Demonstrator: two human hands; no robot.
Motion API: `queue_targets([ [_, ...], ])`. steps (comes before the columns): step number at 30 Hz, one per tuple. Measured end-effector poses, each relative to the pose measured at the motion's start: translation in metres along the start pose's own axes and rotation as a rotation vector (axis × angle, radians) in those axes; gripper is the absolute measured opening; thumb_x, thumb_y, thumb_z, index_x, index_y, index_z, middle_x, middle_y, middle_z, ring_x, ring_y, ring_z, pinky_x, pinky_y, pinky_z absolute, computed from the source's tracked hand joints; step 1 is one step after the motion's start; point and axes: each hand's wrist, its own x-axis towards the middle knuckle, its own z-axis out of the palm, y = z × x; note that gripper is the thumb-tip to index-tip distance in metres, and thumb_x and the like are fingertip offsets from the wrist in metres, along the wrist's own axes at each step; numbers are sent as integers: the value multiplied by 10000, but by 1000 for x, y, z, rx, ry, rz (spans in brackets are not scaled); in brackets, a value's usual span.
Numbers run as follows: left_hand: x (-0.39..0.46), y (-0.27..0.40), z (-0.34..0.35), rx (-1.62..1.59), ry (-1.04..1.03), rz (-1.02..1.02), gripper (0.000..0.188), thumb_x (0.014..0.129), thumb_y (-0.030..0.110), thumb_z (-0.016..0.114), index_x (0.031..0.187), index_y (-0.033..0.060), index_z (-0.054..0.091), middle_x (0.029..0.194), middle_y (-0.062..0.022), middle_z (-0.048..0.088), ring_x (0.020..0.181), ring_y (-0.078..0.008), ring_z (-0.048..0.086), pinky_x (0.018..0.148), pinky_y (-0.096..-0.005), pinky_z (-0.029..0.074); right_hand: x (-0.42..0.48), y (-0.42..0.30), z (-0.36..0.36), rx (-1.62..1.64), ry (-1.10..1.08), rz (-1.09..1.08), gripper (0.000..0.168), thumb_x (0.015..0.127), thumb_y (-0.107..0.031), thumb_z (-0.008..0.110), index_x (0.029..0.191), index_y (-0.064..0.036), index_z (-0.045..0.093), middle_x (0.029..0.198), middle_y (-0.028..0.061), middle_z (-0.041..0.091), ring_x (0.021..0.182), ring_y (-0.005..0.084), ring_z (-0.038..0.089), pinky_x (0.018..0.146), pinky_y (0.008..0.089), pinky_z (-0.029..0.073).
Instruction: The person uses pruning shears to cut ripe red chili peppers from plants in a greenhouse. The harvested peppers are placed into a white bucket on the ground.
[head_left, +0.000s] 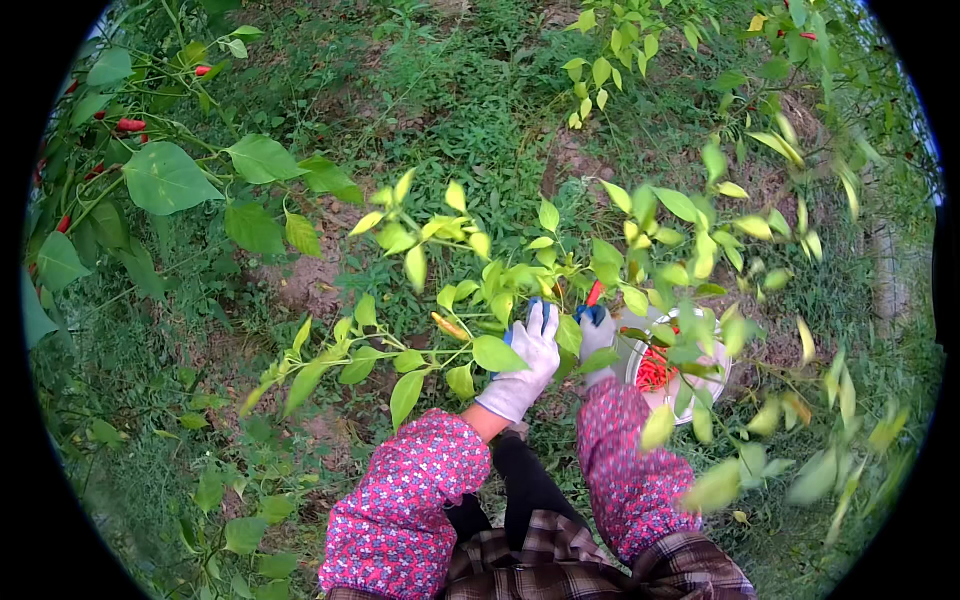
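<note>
Both my hands wear pale work gloves with blue palms. My left hand (529, 358) is at the stems of a pepper plant (499, 351) with yellow-green leaves; its fingertips lie among the foliage, and what they touch is hidden. Just right of it, my right hand (597, 334) has its fingers closed on a red chili pepper (595, 293), which sticks up past the fingertips. An orange-yellow pepper (450, 326) hangs left of my left hand. Beside my right hand a white bucket (726, 367) holds many red chili peppers (655, 370), partly covered by leaves.
Another pepper plant (169, 178) with large leaves and red peppers (130, 125) stands at the left. Leafy branches (765, 420) spread over the right side, some blurred. Low weeds and bare soil (307, 281) cover the ground. A yellow-green branch (600, 67) hangs at the top.
</note>
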Motion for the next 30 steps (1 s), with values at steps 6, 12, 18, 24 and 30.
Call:
queue_targets([
  [6, 19, 16, -23, 0, 124, 134, 293, 749, 173, 534, 984, 3, 577, 1241, -169, 471, 1174, -328, 412, 823, -382, 396, -89, -11, -108, -504, -122, -28, 118, 774, -49, 549, 878, 8, 546, 782, 105, 577, 762, 208, 558, 703, 333, 444],
  [12, -18, 59, -2, -949, 334, 194, 259, 791, 131, 501, 1035, 50, 536, 1037, -122, 535, 953, -293, 511, 818, -369, 417, -63, 45, -231, -378, 43, -46, 64, 800, -46, 532, 844, -23, 572, 718, 36, 565, 613, 126, 536, 549, 281, 455],
  [18, -97, 5, -97, -397, 202, 394, 235, 647, 176, 550, 849, 58, 576, 964, -115, 541, 972, -279, 509, 828, -387, 420, -33, 47, -221, -150, 61, 82, 39, 762, -33, 555, 791, -36, 581, 626, 25, 542, 490, 110, 524, 429, 253, 449],
  [24, -176, -58, -134, -425, 189, -297, 251, 786, 168, 546, 1011, 56, 556, 1056, -135, 547, 991, -300, 521, 857, -390, 426, -63, -14, -152, -152, -491, 294, 57, 756, -28, 548, 794, -11, 587, 614, 33, 550, 480, 118, 539, 438, 253, 470],
  [30, -245, -146, -195, -510, 911, -824, 248, 747, 68, 611, 991, 25, 620, 959, -111, 626, 875, -217, 596, 803, -306, 466, -100, -89, -89, -183, -916, 23, 151, 733, -31, 547, 855, 42, 599, 647, 72, 589, 505, 137, 585, 487, 276, 516],
])
